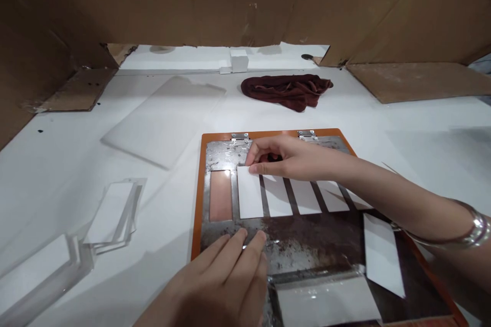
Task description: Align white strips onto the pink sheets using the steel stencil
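A worn metal stencil plate (299,245) with a row of slots lies hinged on an orange board (197,214). White rectangular pieces fill most slots; the leftmost slot (221,195) shows bare orange. My right hand (287,158) reaches across the plate's top, and its fingertips press the upper edge of a white piece (249,194) in the second slot. My left hand (226,281) lies flat on the plate's lower part, fingers stretched out. A loose white piece (383,255) rests at the right, and another (326,301) near the bottom.
A dark red cloth (286,90) lies behind the board. A frosted clear sheet (164,117) sits at back left. Stacks of clear and white pieces (113,214) lie at the left, with more (34,271) nearer me. Cardboard walls (245,0) enclose the white table.
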Available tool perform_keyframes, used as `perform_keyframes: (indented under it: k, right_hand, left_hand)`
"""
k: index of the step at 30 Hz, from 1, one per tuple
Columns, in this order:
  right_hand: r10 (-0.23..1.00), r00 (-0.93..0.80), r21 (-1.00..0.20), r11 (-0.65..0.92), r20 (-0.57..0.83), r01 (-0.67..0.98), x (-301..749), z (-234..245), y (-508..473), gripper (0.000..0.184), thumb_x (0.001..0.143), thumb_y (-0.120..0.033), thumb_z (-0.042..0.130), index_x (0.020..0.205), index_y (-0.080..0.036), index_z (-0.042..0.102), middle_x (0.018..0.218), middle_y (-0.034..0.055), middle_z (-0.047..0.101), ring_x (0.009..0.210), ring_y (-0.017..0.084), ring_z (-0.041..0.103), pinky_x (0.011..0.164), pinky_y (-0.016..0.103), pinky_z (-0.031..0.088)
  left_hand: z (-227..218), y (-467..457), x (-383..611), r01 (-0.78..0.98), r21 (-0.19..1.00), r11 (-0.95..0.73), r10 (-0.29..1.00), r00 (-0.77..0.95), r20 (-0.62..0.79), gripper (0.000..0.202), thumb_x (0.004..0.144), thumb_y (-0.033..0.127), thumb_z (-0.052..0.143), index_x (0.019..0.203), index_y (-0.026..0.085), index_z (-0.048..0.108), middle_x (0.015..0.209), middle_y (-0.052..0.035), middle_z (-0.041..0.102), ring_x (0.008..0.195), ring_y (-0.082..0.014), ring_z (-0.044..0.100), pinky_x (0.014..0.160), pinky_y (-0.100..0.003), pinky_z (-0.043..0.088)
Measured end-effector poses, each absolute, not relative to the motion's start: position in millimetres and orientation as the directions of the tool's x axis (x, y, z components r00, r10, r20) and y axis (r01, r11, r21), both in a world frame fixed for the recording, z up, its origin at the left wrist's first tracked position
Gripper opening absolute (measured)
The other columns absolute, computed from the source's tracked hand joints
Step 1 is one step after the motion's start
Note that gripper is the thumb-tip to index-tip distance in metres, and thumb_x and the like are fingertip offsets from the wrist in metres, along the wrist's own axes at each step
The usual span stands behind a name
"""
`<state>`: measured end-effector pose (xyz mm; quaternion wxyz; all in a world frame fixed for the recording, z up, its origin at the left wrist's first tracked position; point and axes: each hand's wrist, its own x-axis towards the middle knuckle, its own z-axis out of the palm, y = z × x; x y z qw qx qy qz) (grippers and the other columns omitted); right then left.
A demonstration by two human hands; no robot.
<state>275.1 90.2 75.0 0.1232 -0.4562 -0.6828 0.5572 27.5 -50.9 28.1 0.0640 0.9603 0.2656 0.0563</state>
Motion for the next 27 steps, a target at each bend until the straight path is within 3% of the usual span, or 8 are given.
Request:
perform_keyframes:
  k: [15,21,25,27]
  right_hand:
    - [0.767,-0.539,-0.852,-0.020,-0.349,0.522,274.2,76.4,88.8,0.020,0.092,-0.040,0.072,0.096,-0.021,0.065,0.091,0.0011,0.066,0.078,0.017,0.054,0.068,0.032,0.039]
    - [0.778,-0.534,-0.850,0.002,-0.329,0.526,273.2,74.3,86.4,0.018,0.095,-0.038,0.068,0.097,-0.021,0.065,0.088,0.0010,0.065,0.076,0.016,0.054,0.066,0.031,0.039]
    - [0.782,-0.537,-0.851,0.016,-0.317,0.526,273.9,70.8,86.9,0.019,0.095,-0.039,0.067,0.099,-0.020,0.065,0.088,0.0013,0.065,0.077,0.017,0.055,0.067,0.031,0.040]
    - [0.786,-0.530,-0.845,0.017,-0.319,0.534,274.3,69.8,87.2,0.019,0.096,-0.038,0.066,0.100,-0.020,0.066,0.089,0.0016,0.065,0.078,0.017,0.056,0.067,0.031,0.041]
  left_hand:
    - [17.4,-46.5,27.4,0.449,0.031,-0.893,0.449,0.884,0.131,0.048,0.100,0.026,0.060,0.147,0.019,0.061,0.156,-0.0091,0.060,0.135,-0.0264,0.064,0.115,-0.035,0.052]
    - [39.9,-40.0,32.7,0.484,-0.010,-0.875,0.477,0.866,0.153,0.031,0.103,0.020,0.053,0.129,0.017,0.068,0.148,-0.0082,0.067,0.130,-0.0242,0.067,0.112,-0.035,0.052]
    - [52.5,-30.1,34.3,0.492,-0.100,-0.865,0.456,0.853,0.252,0.019,0.102,0.018,0.049,0.104,0.021,0.069,0.128,-0.0095,0.077,0.109,-0.0231,0.077,0.093,-0.034,0.059]
    - [56.3,-26.2,33.6,0.495,-0.084,-0.865,0.466,0.854,0.232,0.019,0.102,0.020,0.049,0.101,0.023,0.068,0.126,-0.0105,0.078,0.107,-0.0239,0.078,0.089,-0.034,0.061]
